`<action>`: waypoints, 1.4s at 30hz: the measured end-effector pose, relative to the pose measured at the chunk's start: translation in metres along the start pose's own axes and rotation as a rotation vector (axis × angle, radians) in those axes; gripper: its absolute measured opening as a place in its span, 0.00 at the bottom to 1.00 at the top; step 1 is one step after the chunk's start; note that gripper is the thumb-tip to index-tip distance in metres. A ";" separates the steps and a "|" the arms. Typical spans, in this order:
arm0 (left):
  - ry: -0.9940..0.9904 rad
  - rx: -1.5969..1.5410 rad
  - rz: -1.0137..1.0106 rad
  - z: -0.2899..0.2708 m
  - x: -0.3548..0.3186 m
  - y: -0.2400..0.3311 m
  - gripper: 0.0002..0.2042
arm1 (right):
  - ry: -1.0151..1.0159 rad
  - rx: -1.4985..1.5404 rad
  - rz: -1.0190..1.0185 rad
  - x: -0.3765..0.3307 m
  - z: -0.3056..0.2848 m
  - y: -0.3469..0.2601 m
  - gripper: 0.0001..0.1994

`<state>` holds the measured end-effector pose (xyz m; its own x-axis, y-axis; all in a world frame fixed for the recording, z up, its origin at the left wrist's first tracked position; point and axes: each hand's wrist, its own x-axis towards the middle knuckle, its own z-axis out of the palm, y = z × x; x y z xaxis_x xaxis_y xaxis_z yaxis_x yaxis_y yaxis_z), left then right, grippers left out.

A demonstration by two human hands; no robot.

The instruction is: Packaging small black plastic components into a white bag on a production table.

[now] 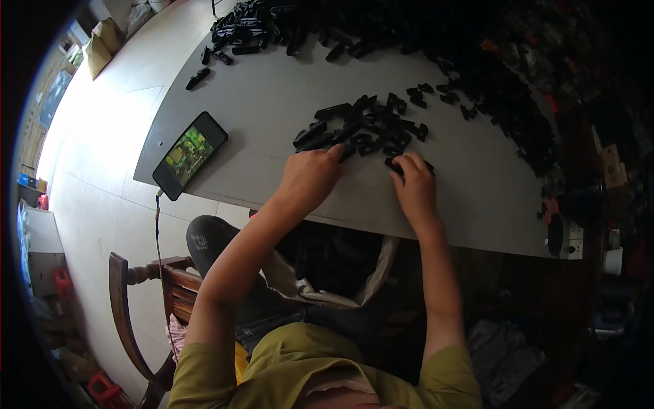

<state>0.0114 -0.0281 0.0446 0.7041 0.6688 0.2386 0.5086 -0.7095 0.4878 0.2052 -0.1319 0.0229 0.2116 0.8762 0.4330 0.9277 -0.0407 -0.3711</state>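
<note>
On the grey-white table lies a loose cluster of small black plastic parts [371,126], some long and narrow, some short and notched. My left hand [312,176] is at the near left edge of this cluster, its fingers curled, the fingertips against a black part [348,152]; most of the grip is hidden under the hand. To the right, my right hand [416,183] pinches a long black part [428,165] just above the tabletop, its ends showing on both sides of the fingers.
Large heaps of black parts [252,27] cover the table's far side and right side [518,123]. A phone [191,155] with a lit screen and cable lies at left. An open pale sack [375,281] with dark contents hangs below the near edge. A wooden chair [129,320] stands lower left.
</note>
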 end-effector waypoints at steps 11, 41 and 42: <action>-0.017 -0.385 -0.028 0.002 -0.046 -0.011 0.17 | -0.009 0.317 0.172 -0.033 -0.005 -0.015 0.11; 0.187 0.070 0.022 -0.024 -0.019 -0.027 0.16 | -0.245 -0.143 -0.126 0.028 0.002 -0.014 0.12; 0.122 0.058 0.018 -0.022 -0.018 -0.030 0.19 | -0.243 -0.146 -0.127 0.026 0.001 -0.014 0.12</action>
<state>-0.0276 -0.0138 0.0443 0.6499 0.6755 0.3484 0.5269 -0.7308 0.4340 0.1973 -0.1081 0.0381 0.0281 0.9671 0.2530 0.9801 0.0231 -0.1971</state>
